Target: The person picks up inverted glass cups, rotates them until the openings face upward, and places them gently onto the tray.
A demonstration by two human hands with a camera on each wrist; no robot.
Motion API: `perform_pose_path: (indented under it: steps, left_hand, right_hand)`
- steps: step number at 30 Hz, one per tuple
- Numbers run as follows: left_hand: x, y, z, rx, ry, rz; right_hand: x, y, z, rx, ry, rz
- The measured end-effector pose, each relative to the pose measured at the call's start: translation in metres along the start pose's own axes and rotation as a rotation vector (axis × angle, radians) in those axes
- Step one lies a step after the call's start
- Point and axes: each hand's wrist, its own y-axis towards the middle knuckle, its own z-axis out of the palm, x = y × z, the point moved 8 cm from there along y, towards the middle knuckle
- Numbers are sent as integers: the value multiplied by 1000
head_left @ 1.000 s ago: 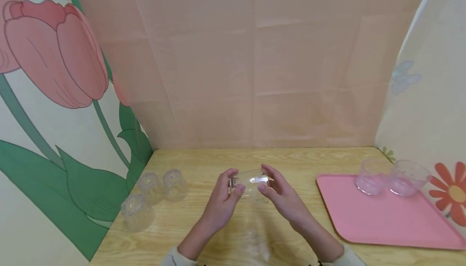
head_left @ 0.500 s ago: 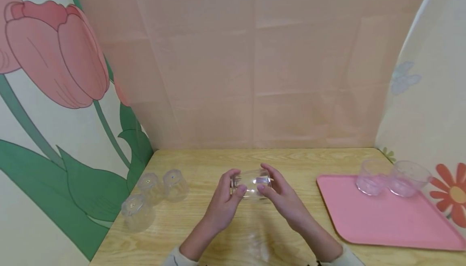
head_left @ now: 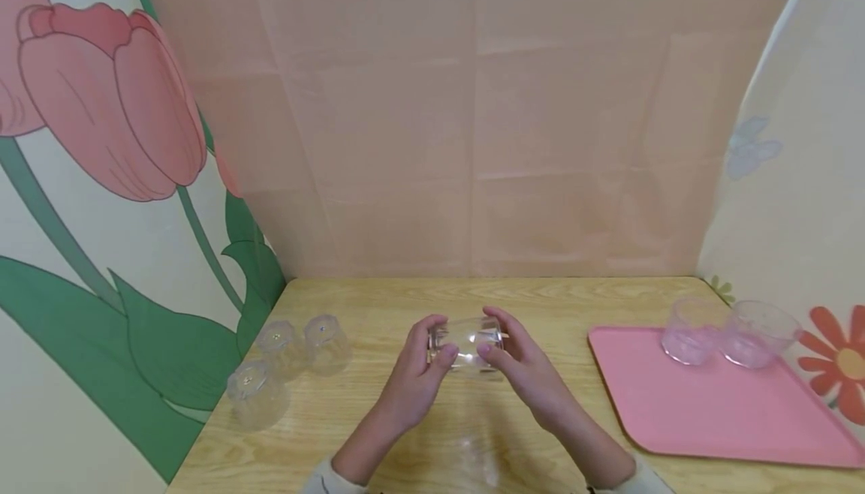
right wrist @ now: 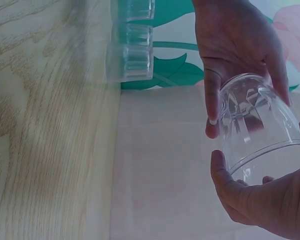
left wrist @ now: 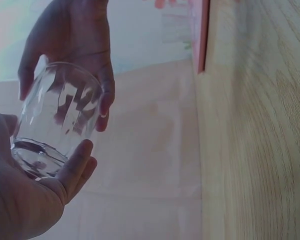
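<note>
A clear drinking glass (head_left: pixel 468 340) lies sideways in the air above the middle of the table, held between both hands. My left hand (head_left: pixel 414 378) grips its thick base end, thumb on the near side and fingers on the far side. At the other end my right hand (head_left: pixel 534 374) holds the rim the same way. In the left wrist view the faceted wall of the glass (left wrist: pixel 57 112) shows, with the base near the left palm. The right wrist view shows the open rim of the glass (right wrist: pixel 270 146) by the right fingers.
Three clear glasses (head_left: pixel 326 347) stand upside down on the wooden table (head_left: pixel 399 464) at left. A pink tray (head_left: pixel 709 415) lies at right, bearing a clear glass (head_left: pixel 691 336) and a wider clear bowl-like vessel (head_left: pixel 757 336) upright at its back. A pinkish sheet (head_left: pixel 473 141) hangs behind.
The glass and both hands have shifted very slightly to the right, and the glare on the glass has moved. Both hands keep their hold, and the other glasses stay put.
</note>
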Motion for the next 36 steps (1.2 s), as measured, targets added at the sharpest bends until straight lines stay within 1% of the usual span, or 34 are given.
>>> perform_pose_path:
  steps: [6,11,17,22,25,29,36]
  left_hand:
    - [-1,0,-1,-2,-43,-14]
    - [-3,0,-2,-3,-66,-9]
    - [-2,1,-3,-10,-36,-3]
    - [-2,1,-5,-4,-30,11]
    - [-2,1,-6,-1,2,14]
    - [-1,0,-8,6,43,11]
    - [2,-1,-10,30,71,-13]
  right_hand:
    - [1,-1,0,-13,-4,7]
    - [3,-1,0,-25,0,10]
    - [4,-2,-2,-37,-10,5]
    - [8,-3,-5,-37,-16,-4]
    - [9,-3,-7,-40,-30,-15]
    - [9,-3,-10,-46,-47,-21]
    - [9,-3,-15,-61,-89,-19]
